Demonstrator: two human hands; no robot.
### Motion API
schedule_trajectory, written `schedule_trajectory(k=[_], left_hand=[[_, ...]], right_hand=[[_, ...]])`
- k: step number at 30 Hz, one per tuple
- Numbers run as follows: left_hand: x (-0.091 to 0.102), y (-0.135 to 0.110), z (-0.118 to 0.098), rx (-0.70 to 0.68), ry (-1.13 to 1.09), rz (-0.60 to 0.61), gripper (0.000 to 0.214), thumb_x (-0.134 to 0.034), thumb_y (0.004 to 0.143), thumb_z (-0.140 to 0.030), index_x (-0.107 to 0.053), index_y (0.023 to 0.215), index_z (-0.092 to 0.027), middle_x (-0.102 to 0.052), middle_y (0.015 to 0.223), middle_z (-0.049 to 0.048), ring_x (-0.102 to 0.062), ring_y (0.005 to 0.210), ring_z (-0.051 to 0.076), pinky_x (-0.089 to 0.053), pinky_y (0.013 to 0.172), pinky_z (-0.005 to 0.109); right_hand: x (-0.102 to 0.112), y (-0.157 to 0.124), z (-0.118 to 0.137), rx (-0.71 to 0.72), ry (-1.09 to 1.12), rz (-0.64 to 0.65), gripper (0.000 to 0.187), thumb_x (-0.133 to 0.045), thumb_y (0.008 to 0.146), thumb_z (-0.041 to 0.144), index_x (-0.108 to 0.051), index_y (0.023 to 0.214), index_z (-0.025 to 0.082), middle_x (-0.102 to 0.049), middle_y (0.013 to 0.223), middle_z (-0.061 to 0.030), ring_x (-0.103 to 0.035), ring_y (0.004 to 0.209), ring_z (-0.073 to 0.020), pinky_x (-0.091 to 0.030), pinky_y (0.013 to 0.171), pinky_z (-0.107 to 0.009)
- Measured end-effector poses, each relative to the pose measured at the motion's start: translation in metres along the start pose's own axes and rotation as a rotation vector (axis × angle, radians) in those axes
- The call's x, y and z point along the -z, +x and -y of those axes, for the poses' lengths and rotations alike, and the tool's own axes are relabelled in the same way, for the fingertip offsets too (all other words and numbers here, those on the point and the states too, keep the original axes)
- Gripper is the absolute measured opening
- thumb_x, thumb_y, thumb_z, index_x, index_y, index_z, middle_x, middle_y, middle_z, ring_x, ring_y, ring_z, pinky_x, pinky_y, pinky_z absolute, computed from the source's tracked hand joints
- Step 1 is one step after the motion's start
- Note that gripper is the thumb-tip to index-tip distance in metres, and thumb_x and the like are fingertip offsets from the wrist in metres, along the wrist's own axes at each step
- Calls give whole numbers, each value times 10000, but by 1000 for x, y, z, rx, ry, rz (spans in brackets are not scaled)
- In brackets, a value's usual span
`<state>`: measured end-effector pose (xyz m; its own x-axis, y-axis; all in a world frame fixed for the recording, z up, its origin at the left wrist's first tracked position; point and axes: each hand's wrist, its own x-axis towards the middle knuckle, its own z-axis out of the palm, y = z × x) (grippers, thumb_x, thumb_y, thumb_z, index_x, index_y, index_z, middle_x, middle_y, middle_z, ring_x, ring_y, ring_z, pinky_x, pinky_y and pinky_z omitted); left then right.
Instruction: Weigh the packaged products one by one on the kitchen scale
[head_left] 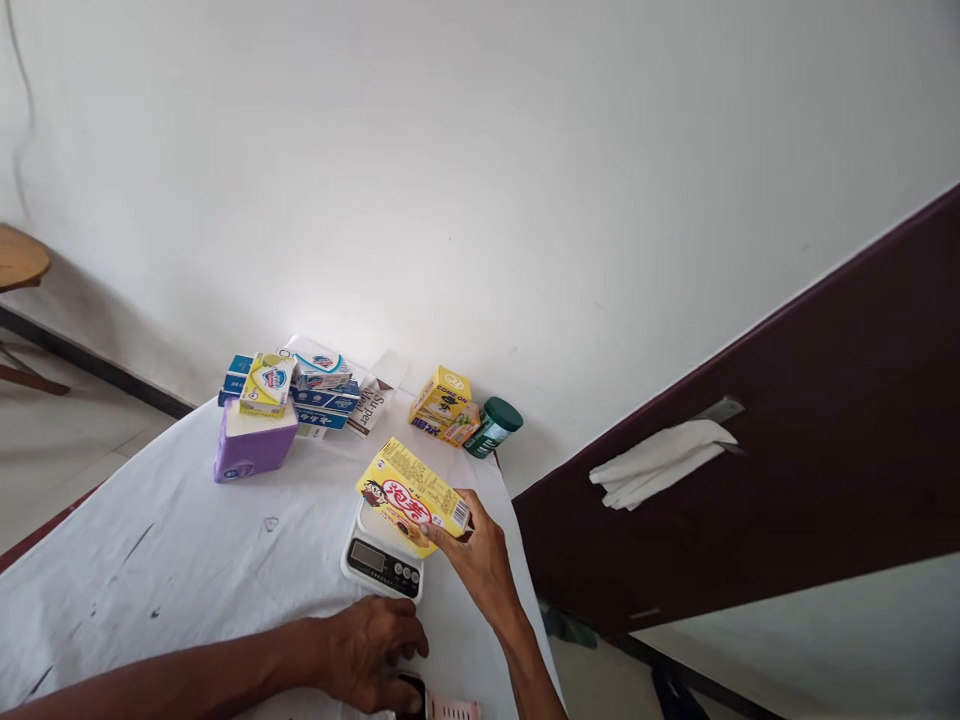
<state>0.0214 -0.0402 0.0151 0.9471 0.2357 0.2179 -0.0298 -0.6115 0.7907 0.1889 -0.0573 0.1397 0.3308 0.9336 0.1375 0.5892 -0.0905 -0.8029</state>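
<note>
My right hand (480, 555) grips the right end of a yellow printed box (416, 495), thumb on its front face. The box is tilted over a white kitchen scale (351, 572), covering most of its platform. In front of the scale, my left hand (375, 650) is curled, its fingers bent and its thumb against a dark-faced watch (410, 690) with a pink slotted strap (454, 710). The bottom edge of the view cuts off part of the watch. The scale's display (367, 557) shows no readable figure.
At the back left, a purple pack (255, 445) carries a yellow soap box (268, 385), beside blue-and-white boxes (326, 400). A yellow carton (441, 400) and a green-lidded canister (495, 425) stand near the wall. Right of the white-covered table (202, 550), a white cloth (664, 462) hangs from a door handle.
</note>
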Motion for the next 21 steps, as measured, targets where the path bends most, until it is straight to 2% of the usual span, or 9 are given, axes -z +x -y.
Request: schedule_trajectory(k=[6,11,14,17,19,21], left_hand=[[3,0,-2,32,-3,12,479,-810,733,-319,-664,1168,-182,-657,1041,49,-634,746,155,-550,660,240],[3,-2,-4,52,-18,8,447,-809,731,-289,-656,1143,-201,-652,1048,40,-642,757,153,-544,666,237],[0,-1,2,38,-35,-7,427,-804,756,-317,-649,1138,-209,-648,1055,41,-637,766,148,-535,669,228],[-9,6,18,22,-94,21,334,-748,834,-344,-669,1126,-204,-644,1033,41,-592,690,111,-488,594,191],[-17,12,30,29,-135,53,226,-666,910,-331,-688,1093,-200,-639,986,32,-548,619,81,-445,537,168],[-25,18,38,22,-121,49,203,-599,973,-349,-698,1051,-189,-629,934,29,-526,595,76,-424,521,163]], right_hand=[[6,-1,-10,-34,197,57,617,-854,700,387,-557,1223,245,-757,1131,-71,-743,966,-272,-621,747,-359],[8,-2,-25,-12,149,51,436,-812,771,428,-648,1118,222,-757,1126,-92,-733,946,-274,-602,724,-344],[12,4,-34,-17,217,8,455,-803,780,455,-663,1130,201,-746,1172,-122,-726,973,-291,-608,787,-385],[25,25,-46,-31,222,-132,518,-819,745,489,-658,1137,190,-754,1150,-135,-721,1021,-320,-614,794,-402],[35,50,-56,-20,165,-208,516,-811,735,500,-656,1118,193,-764,1115,-130,-725,1013,-322,-613,780,-401],[41,81,-67,8,113,-223,509,-799,728,485,-654,1120,194,-764,1120,-125,-723,1016,-317,-602,799,-407]])
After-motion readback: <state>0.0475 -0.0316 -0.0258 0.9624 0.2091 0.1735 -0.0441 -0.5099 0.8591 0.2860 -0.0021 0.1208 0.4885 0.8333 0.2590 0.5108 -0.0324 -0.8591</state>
